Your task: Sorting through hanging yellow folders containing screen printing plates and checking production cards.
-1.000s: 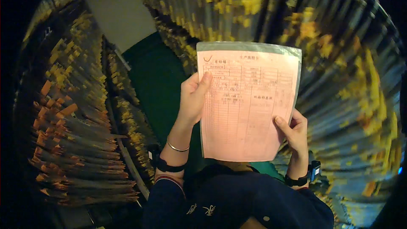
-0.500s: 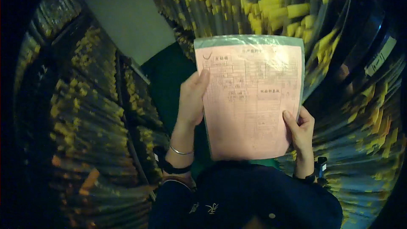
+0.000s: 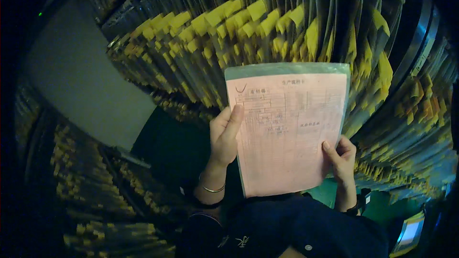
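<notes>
Both hands, left hand [image 3: 224, 136] and right hand [image 3: 340, 157], hold a pink form [image 3: 287, 131] before yellow-tagged racks [image 3: 229, 24]

Rows of dark hanging files with yellow tabs [image 3: 248, 24] fill the upper and right of the frame, their tabs turning orange [image 3: 423, 110] toward the right edge. A second bank of yellow-tabbed files [image 3: 81, 177] occupies the lower left, beside a pale grey wall panel [image 3: 81, 81] at the left. A green floor [image 3: 325, 193] shows at lower right.

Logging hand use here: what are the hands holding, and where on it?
Both hold one pink form in a clear sleeve: left hand on its left edge, right hand at its lower right edge.
</notes>
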A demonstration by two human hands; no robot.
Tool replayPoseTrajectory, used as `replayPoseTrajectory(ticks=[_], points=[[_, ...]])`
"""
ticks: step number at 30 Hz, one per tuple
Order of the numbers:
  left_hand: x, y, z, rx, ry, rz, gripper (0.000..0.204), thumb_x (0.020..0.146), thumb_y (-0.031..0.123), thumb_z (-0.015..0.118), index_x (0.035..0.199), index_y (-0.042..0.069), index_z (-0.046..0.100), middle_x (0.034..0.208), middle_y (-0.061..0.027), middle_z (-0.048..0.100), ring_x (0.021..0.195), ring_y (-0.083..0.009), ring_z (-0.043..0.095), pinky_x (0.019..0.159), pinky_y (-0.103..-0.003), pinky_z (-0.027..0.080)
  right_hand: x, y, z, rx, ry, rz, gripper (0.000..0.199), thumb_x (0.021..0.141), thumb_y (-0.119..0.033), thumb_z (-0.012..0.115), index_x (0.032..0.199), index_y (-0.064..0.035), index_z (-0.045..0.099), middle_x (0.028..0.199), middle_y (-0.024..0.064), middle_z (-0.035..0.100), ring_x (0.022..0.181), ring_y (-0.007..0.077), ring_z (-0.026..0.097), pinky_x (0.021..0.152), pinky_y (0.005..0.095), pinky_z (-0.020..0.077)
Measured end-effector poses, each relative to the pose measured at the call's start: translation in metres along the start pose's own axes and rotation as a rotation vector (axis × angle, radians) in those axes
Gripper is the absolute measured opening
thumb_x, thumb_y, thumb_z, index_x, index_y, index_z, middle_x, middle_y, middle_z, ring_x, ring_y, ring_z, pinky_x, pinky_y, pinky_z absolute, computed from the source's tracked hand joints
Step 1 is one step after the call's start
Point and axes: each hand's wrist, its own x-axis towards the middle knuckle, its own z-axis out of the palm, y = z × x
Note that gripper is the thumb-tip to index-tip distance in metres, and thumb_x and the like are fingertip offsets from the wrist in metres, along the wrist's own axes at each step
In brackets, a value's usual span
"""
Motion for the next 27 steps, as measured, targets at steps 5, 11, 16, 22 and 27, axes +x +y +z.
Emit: replayPoseTrajectory(ticks=[5, 11, 16, 22, 27], points=[[0.017, -0.005, -0.029, -0.063, -0.088, -0.024, 0.031, 0.1, 0.019, 0.041, 0.106, -0.007, 0.058, 0.101, -0.0075, 0.063, 0.089, -0.0069, 0.054, 0.08, -0.021, 0.043, -0.016, -0.004, 0.031, -0.06, 0.108, 0.035, 0.021, 0.084, -0.01, 0.069, 0.098, 0.0029, 0.062, 0.091, 0.0057, 0.067, 0.08, 0.0092, 0.06, 0.074, 0.0239, 0.0471], [0.027, -0.007, -0.025, -0.104, -0.13, -0.029, 0.031, 0.1, 0.019, 0.042, 0.104, -0.006, 0.059, 0.099, -0.006, 0.063, 0.088, -0.0062, 0.053, 0.079, -0.021, 0.043, -0.016, -0.009, 0.025, -0.07, 0.123, -0.032, 0.022, 0.084, -0.008, 0.068, 0.102, 0.003, 0.06, 0.088, 0.0046, 0.065, 0.077, 0.0081, 0.059, 0.069, 0.0218, 0.0466], [0.037, 0.001, -0.004, -0.114, -0.186, -0.055, 0.032, 0.1, 0.021, 0.042, 0.108, -0.006, 0.058, 0.104, -0.0078, 0.063, 0.091, -0.0077, 0.055, 0.081, -0.022, 0.044, -0.007, -0.017, 0.007, -0.101, 0.264, -0.226, 0.028, 0.085, -0.007, 0.065, 0.111, 0.0024, 0.056, 0.082, 0.0018, 0.061, 0.07, 0.006, 0.054, 0.063, 0.0199, 0.0435], [0.04, -0.016, 0.016, -0.151, -0.312, -0.104, 0.033, 0.1, 0.022, 0.042, 0.11, -0.006, 0.058, 0.105, -0.008, 0.063, 0.091, -0.008, 0.056, 0.081, -0.022, 0.045, 0.004, -0.037, -0.015, -0.029, 0.409, -0.335, 0.036, 0.089, -0.008, 0.06, 0.123, 0.0018, 0.05, 0.076, -0.001, 0.055, 0.065, 0.0047, 0.05, 0.061, 0.018, 0.0412], [0.05, -0.023, 0.02, -0.124, -0.376, -0.139, 0.032, 0.1, 0.023, 0.044, 0.106, -0.005, 0.059, 0.098, -0.0051, 0.064, 0.086, -0.0059, 0.055, 0.076, -0.02, 0.044, 0.015, -0.062, -0.018, -0.008, 0.49, -0.367, 0.041, 0.091, -0.011, 0.058, 0.128, 0.0008, 0.048, 0.082, -0.0005, 0.059, 0.068, 0.0031, 0.052, 0.061, 0.0163, 0.0418]])
